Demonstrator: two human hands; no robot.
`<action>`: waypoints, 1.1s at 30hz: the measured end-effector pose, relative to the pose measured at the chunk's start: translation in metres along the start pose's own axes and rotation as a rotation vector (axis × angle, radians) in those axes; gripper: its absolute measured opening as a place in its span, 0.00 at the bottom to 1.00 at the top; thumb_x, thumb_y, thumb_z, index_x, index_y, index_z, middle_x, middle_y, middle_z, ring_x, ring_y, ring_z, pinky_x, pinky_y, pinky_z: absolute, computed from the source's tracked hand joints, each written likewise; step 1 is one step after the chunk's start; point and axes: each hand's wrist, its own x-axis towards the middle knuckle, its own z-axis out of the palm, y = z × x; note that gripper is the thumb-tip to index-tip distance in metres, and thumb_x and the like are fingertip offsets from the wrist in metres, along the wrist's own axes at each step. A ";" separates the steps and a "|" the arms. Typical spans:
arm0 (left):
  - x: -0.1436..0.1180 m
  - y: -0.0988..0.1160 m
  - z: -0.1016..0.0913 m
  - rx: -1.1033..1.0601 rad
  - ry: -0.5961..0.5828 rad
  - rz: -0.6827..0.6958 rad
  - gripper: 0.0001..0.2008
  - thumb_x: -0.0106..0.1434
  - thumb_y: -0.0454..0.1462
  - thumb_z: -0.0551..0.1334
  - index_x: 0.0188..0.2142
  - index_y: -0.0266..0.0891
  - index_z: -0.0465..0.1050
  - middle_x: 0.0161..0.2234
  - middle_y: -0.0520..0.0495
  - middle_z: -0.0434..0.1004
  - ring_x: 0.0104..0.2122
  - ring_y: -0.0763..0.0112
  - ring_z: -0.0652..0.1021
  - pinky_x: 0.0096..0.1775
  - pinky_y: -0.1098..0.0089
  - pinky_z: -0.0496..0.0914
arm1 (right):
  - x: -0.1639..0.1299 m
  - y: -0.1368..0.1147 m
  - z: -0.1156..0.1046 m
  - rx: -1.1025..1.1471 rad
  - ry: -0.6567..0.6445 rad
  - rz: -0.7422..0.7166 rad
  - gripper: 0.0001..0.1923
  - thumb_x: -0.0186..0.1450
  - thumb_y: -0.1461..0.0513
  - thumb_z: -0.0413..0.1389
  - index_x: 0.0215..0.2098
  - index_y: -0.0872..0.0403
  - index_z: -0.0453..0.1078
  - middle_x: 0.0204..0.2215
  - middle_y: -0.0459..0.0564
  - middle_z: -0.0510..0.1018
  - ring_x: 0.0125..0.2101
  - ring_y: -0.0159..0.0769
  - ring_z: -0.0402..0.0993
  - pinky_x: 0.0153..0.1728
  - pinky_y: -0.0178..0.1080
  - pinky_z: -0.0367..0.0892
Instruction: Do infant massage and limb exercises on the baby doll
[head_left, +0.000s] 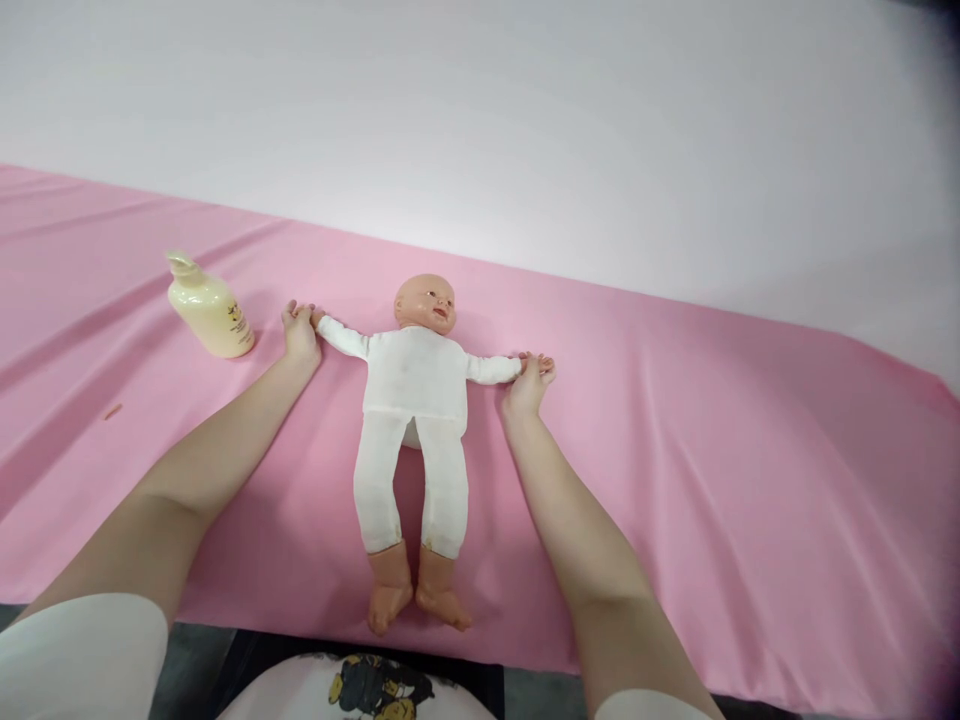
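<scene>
With the baby doll (414,400) lying face up on the pink sheet (712,450), the left hand (301,332) and right hand (529,385) each seem to pinch a doll hand, stretching its arms outward, a lotion bottle (209,308) just beside the left hand.

Both bare forearms stretch forward across the frame, the left one angling in from seven o'clock, the right from five o'clock. The left hand (301,332) lies palm down at about ten o'clock of centre, fingers curled closed at their tips. The right hand (529,382) sits near the middle at two o'clock of its wrist, fingertips pinched together, short white sleeves showing at both upper arms.
</scene>
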 end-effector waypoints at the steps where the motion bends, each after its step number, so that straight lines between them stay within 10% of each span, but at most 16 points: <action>1: 0.000 0.000 0.000 -0.011 0.003 -0.014 0.27 0.66 0.28 0.57 0.63 0.47 0.56 0.52 0.46 0.73 0.44 0.73 0.80 0.53 0.66 0.76 | 0.001 0.002 0.001 0.044 0.062 0.036 0.18 0.68 0.59 0.52 0.53 0.44 0.52 0.47 0.45 0.71 0.40 0.28 0.78 0.50 0.42 0.78; 9: 0.004 -0.008 -0.002 0.095 -0.095 0.153 0.22 0.69 0.41 0.61 0.61 0.48 0.60 0.62 0.41 0.67 0.49 0.69 0.80 0.56 0.62 0.75 | -0.003 -0.002 0.002 -0.075 0.041 -0.063 0.24 0.70 0.55 0.51 0.61 0.45 0.50 0.59 0.54 0.67 0.55 0.34 0.75 0.60 0.50 0.72; 16: -0.023 -0.005 0.002 0.485 -0.643 0.668 0.28 0.69 0.53 0.60 0.63 0.44 0.65 0.61 0.37 0.70 0.55 0.59 0.79 0.60 0.55 0.70 | -0.035 -0.018 0.004 -0.413 -0.442 -0.457 0.34 0.72 0.48 0.50 0.72 0.44 0.46 0.69 0.57 0.58 0.68 0.44 0.61 0.67 0.56 0.63; 26: -0.070 -0.003 0.013 1.044 -1.145 1.125 0.21 0.74 0.42 0.52 0.62 0.44 0.70 0.65 0.40 0.70 0.62 0.59 0.74 0.59 0.56 0.70 | -0.051 -0.030 0.014 -0.894 -0.968 -0.825 0.22 0.74 0.55 0.46 0.64 0.47 0.66 0.56 0.56 0.77 0.57 0.48 0.73 0.60 0.58 0.68; 33: -0.085 -0.002 0.017 1.215 -1.215 1.200 0.20 0.76 0.42 0.50 0.62 0.48 0.71 0.65 0.44 0.70 0.60 0.61 0.75 0.55 0.58 0.69 | -0.053 -0.034 0.018 -0.905 -0.994 -0.807 0.22 0.74 0.57 0.47 0.64 0.48 0.67 0.56 0.55 0.77 0.57 0.47 0.73 0.60 0.56 0.67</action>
